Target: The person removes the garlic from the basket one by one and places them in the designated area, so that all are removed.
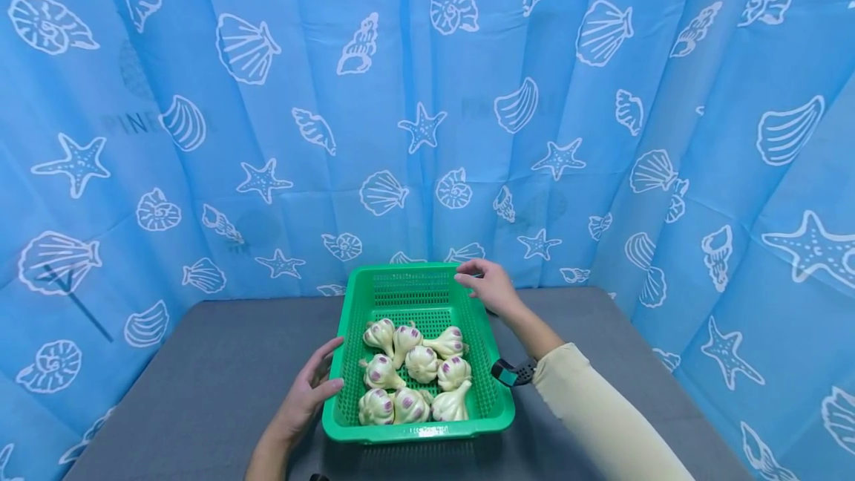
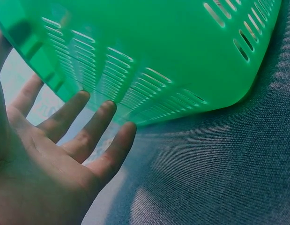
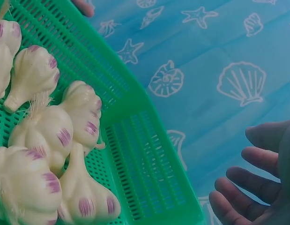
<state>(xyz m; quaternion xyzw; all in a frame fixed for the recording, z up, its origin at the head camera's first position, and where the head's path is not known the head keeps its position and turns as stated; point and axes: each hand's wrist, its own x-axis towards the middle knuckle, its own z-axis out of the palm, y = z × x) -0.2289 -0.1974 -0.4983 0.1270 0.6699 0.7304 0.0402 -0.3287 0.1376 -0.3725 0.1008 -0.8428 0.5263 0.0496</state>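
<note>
A green plastic basket (image 1: 427, 433) with slotted walls holds several garlic bulbs (image 1: 422, 364), white with purple streaks. My left hand (image 1: 302, 394) is at the basket's left side, its fingers spread and relaxed. In the left wrist view the fingertips (image 2: 107, 107) lie against or very near the slotted outer wall; contact is hard to tell. Over the far right part of the rim hovers my right hand (image 1: 490, 288), fingers loosely bent, holding nothing. The right wrist view shows garlic bulbs (image 3: 86, 199) at left and the right hand (image 3: 257, 183) apart from the rim.
The basket stands on a grey cloth-covered table (image 1: 247, 340). A blue curtain (image 1: 414, 228) printed with white shells and starfish hangs behind and along both sides. A black band with a device (image 1: 513, 372) sits on the right wrist, close to the basket's right rim.
</note>
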